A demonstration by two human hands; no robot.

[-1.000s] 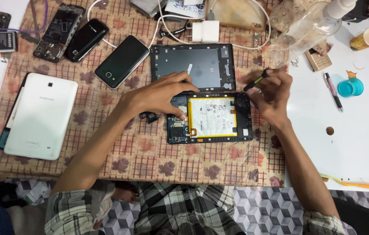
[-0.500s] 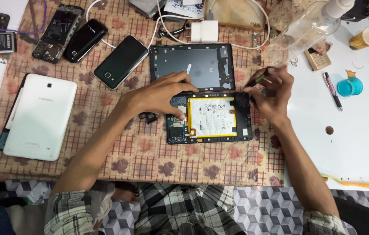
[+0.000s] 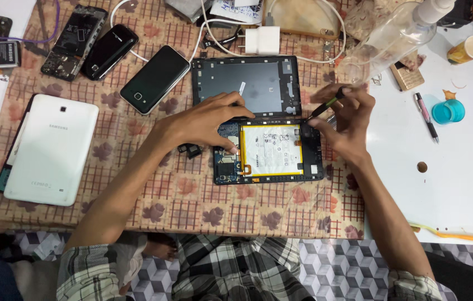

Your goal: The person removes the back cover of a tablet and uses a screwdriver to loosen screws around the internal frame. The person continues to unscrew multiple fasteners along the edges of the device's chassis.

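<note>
Left hand: my left hand [image 3: 208,120] lies flat on the far-left corner of the opened tablet [image 3: 270,150], fingers [image 3: 235,105] spread and curved, tips pressing on its top edge and on the circuit board beside the battery.
Right hand: my right hand [image 3: 345,120] hovers over the tablet's far-right corner, thumb and first fingers pinched on a thin dark tool [image 3: 325,105] (green near the grip), its tip pointing down toward the frame's corner.
Opened tablet: it lies face down in the middle of the bench [image 3: 448,184], on the patterned cloth [image 3: 192,195], its insides showing.
Battery: the yellow-edged white battery [image 3: 272,149] fills the middle of the tablet.
Back cover: the dark back cover [image 3: 264,83] lies just beyond the tablet, touching or nearly touching its far edge; I cannot tell which.
Left of me: a white tablet [image 3: 47,150] lies face down near the cloth's left edge; three phones [image 3: 155,78] lie at the far left, one of them stripped.
Right of me: on the bare white top lie a pen [image 3: 426,116], a small blue cap [image 3: 447,111] and a paper cup [image 3: 467,49]; a clear spray bottle [image 3: 398,33] lies tilted at the far side.
Far side: a white charger [image 3: 262,40] with looping cables.
</note>
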